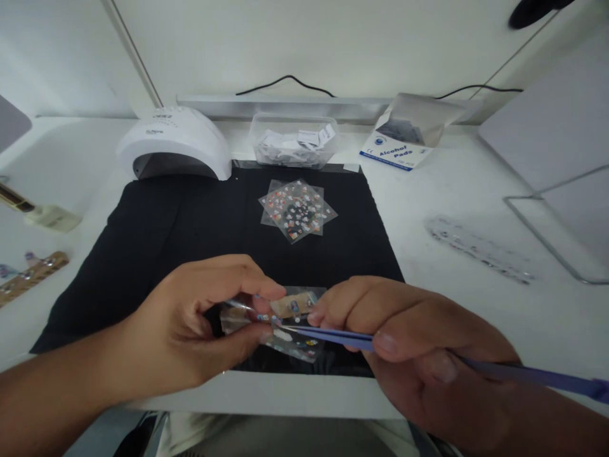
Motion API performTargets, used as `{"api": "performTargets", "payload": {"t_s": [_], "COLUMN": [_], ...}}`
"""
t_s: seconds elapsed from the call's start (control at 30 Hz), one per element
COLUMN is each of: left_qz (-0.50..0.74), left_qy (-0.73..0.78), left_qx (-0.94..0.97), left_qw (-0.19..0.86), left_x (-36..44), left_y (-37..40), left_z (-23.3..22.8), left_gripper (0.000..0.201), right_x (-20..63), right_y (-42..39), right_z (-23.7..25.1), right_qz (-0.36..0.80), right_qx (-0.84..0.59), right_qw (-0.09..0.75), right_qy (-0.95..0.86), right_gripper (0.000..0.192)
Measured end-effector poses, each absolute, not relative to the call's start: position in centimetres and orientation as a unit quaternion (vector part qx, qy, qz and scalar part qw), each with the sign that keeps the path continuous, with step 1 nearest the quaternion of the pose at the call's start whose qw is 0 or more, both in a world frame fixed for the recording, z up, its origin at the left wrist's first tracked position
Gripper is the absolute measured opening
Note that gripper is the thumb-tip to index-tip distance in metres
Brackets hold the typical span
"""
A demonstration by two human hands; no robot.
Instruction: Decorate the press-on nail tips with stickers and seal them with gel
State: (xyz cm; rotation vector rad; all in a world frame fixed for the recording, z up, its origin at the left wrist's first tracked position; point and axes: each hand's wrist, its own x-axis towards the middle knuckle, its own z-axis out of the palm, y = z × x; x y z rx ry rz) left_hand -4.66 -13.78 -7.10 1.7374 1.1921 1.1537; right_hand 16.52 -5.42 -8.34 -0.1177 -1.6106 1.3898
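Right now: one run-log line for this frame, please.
left hand: pinches sticker sheet | right hand: holds blue tweezers, tips at sheet | behind: sticker stack, nail lamp on black mat

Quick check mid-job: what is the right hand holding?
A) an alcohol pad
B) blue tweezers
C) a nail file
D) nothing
B: the right hand pinches blue tweezers, whose tip meets the sticker sheet held in the left hand.

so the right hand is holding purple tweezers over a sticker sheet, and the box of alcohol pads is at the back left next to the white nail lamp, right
Not quite. The box of alcohol pads stands at the back right, apart from the white nail lamp, which is at the back left. The head view shows it. The right hand does hold purple tweezers over a sticker sheet.
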Motion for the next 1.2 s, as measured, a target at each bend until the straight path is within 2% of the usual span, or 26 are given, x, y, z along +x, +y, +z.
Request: {"api": "performTargets", "payload": {"t_s": [0.27,0.53,0.7,0.93,1.1,1.2], "left_qz": [0.462,0.481,0.493,0.541,0.478,0.409], "left_qy": [0.47,0.468,0.483,0.594,0.66,0.706], "left_qx": [0.662,0.657,0.632,0.495,0.484,0.536], "left_qw": [0.356,0.344,0.353,0.332,0.319,0.217], "left_x": [-4.4,-4.4,-4.5,-7.8,-11.0,-11.8], "left_y": [-13.6,-13.4,-13.4,-11.9,-9.6,-9.1], "left_z": [-7.1,-7.0,-6.9,-7.1,-8.2,-8.9], "left_gripper": [0.03,0.028,0.032,0.024,0.027,0.043], "right_x": [16.1,16.7,16.9,16.4,16.5,16.4], "right_y": [-6.1,-5.4,-4.9,-4.2,-3.6,-3.4], "right_z": [-8.3,-8.3,-8.1,-7.9,-8.2,-8.3], "right_qz": [0.561,0.574,0.623,0.678,0.693,0.698], "right_qx": [-0.06,-0.054,-0.07,-0.077,-0.071,-0.072], "right_qw": [0.518,0.481,0.472,0.449,0.434,0.429], "right_qy": [-0.643,-0.66,-0.62,-0.577,-0.571,-0.569], "right_gripper": [0.023,0.025,0.023,0.024,0.024,0.023]}}
